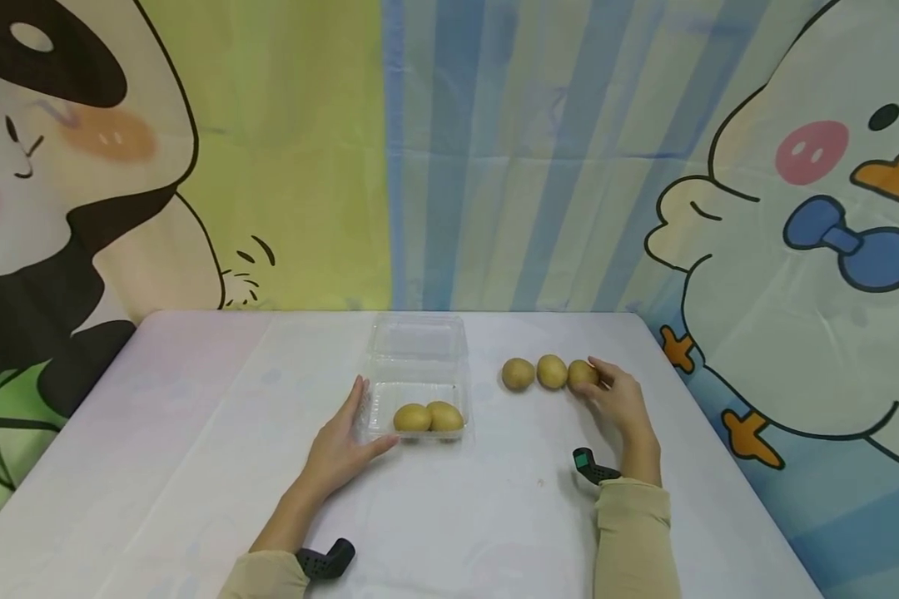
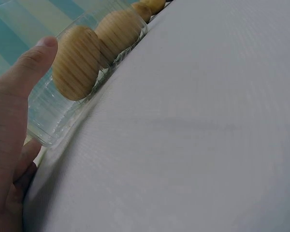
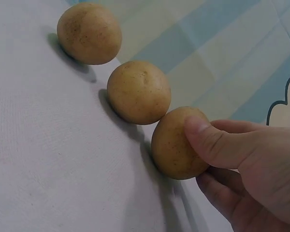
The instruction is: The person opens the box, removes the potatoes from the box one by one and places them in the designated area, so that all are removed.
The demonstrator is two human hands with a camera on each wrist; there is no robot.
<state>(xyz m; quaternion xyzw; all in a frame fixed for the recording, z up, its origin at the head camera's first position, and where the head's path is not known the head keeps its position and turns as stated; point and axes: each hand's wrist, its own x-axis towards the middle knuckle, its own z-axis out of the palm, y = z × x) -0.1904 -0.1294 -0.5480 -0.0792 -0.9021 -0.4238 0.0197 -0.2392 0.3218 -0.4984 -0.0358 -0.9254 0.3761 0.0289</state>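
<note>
A clear plastic clamshell box (image 1: 378,408) stands with its lid (image 1: 418,339) folded back. Two potatoes (image 1: 413,418) lie side by side near its front wall. My left hand (image 1: 337,453) rests against the box's front left corner, thumb along the front and fingers along the left side, fairly straight. To the right, three potatoes sit in a row on the table: a left one (image 1: 518,374), a middle one (image 1: 552,372) and a right one (image 3: 176,145). My right hand (image 1: 620,399) pinches the right one between thumb and fingers; it appears to touch the middle one.
The white-covered table (image 1: 487,516) extends in front of the box and on both sides. A curtain (image 1: 494,158) with cartoon figures hangs behind its far edge. Black wrist devices (image 1: 328,559) are on both arms.
</note>
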